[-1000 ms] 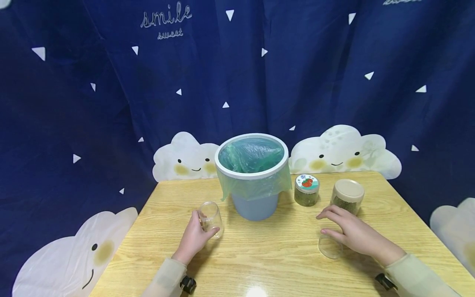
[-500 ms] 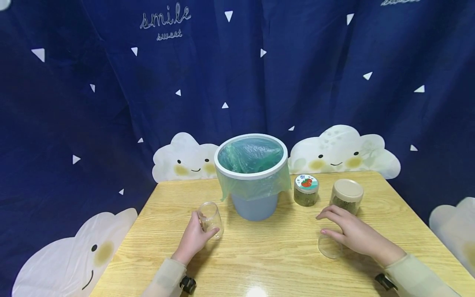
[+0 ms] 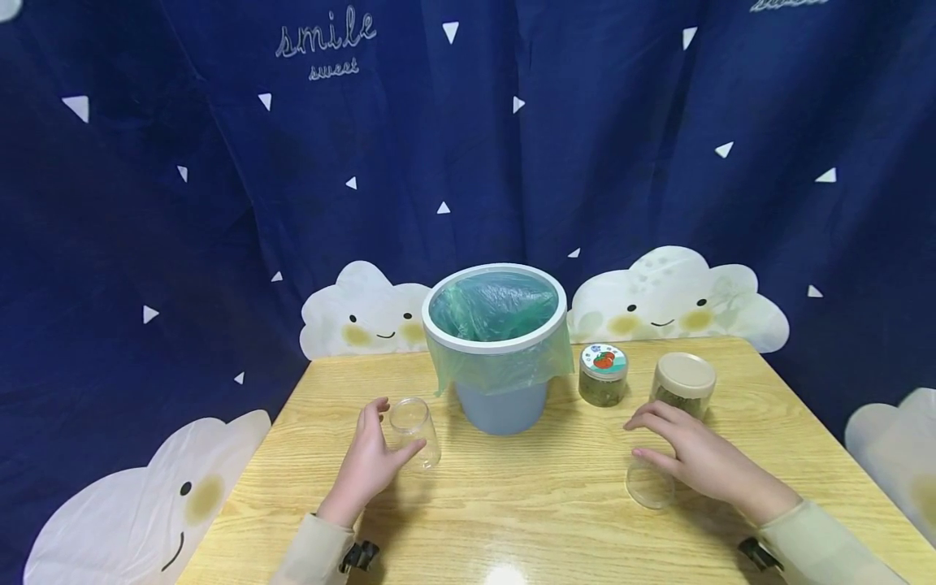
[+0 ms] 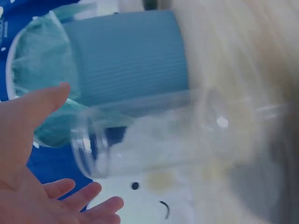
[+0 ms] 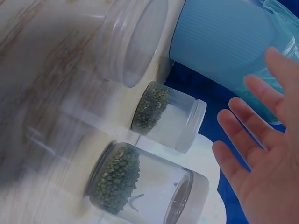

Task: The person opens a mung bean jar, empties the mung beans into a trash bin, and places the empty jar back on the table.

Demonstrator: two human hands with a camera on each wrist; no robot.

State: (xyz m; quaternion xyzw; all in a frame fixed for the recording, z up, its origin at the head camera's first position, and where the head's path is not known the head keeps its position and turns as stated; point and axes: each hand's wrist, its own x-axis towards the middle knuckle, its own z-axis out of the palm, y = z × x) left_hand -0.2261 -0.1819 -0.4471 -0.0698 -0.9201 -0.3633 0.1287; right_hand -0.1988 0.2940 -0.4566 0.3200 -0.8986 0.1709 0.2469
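On the left of the table, a clear transparent jar without a lid [image 3: 415, 435] stands upright. My left hand [image 3: 369, 457] is beside it with thumb and fingers spread; in the left wrist view a gap shows between them and the jar [image 4: 149, 135]. My right hand [image 3: 695, 453] hovers, fingers relaxed, above another clear container [image 3: 651, 492], whose upper part it hides in the head view. The right wrist view shows that container's [image 5: 131, 42] open rim and the right palm [image 5: 275, 158] holding nothing.
A blue bin [image 3: 503, 406] with a white rim and green liner bag stands at the back middle. Right of it are a jar of green beans with a tomato-printed lid [image 3: 604, 375] and a bigger beige-lidded one [image 3: 686, 382]. A blue curtain [image 3: 468, 146] hangs behind the table.
My left hand has let go of the clear jar and drawn slightly left, its fingers opening. The jar stays standing where it was. The right hand has barely moved.
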